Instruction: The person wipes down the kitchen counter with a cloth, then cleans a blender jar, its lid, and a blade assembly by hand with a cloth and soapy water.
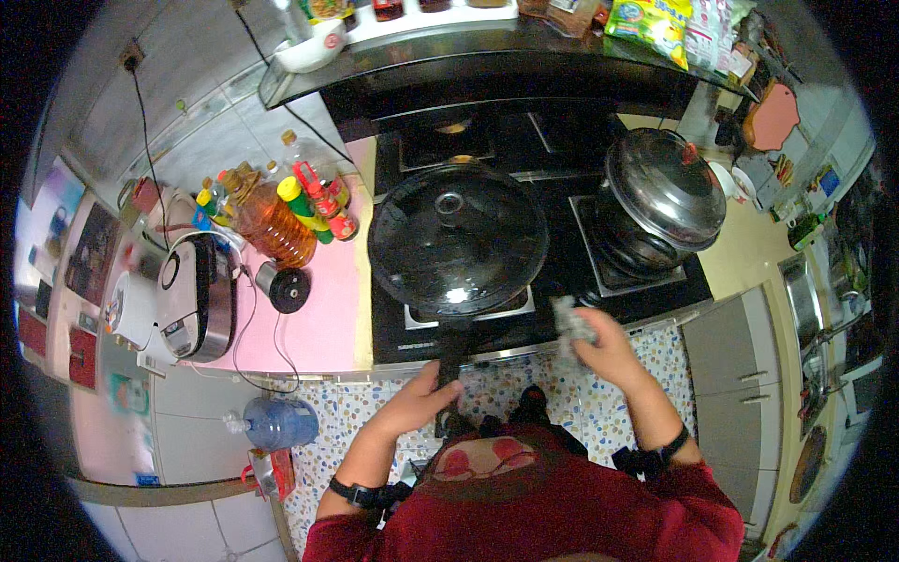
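A large black wok (456, 246) rests over the left burner of a black gas stove (562, 288). I cannot tell whether a dark glass lid covers it; a small ring shows above its middle. Its long black handle (458, 344) points towards me. My left hand (421, 404) is wrapped around that handle near its end. A crumpled greyish-white cloth or scrubber (572, 327), blurred, is in my right hand (609, 348). That hand is over the stove's front edge, to the right of the wok and apart from it.
On the right burner stands a dark pan (632, 246) under a tilted lid (664, 190). The pink counter holds an oil jug (274, 225), sauce bottles, a metal canister (284, 286) and a rice cooker (200, 295). A range hood (491, 67) overhangs behind. A blue water jug (281, 423) lies on the floor.
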A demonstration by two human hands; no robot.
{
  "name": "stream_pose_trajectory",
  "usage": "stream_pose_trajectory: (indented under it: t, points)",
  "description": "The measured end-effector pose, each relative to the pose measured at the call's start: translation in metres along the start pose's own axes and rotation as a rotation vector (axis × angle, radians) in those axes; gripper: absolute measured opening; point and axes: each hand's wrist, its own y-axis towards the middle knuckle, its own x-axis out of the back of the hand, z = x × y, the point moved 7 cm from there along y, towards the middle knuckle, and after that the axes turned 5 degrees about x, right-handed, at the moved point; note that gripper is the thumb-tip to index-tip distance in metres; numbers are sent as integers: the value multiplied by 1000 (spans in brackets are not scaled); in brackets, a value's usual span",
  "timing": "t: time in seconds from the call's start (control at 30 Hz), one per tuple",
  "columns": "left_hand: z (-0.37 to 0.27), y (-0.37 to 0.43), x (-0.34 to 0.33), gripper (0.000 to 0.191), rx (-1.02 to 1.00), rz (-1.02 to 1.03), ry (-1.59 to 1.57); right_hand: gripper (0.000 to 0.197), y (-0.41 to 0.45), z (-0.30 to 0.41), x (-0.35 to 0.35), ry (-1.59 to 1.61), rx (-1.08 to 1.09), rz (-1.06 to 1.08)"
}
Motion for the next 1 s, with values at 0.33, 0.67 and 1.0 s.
stream_pose_trajectory:
  t: [0.33, 0.67, 1.0]
  points:
    - [63, 22, 31, 24, -85, -557, -175, 41, 9, -39, -159, -581, 811, 298]
    - [112, 66, -5, 65, -232, -467, 927, 40, -24, -143, 11, -474, 289, 171]
    - [102, 66, 7, 47, 35, -277, 766, 33, -86, -319, 93, -15, -203, -468]
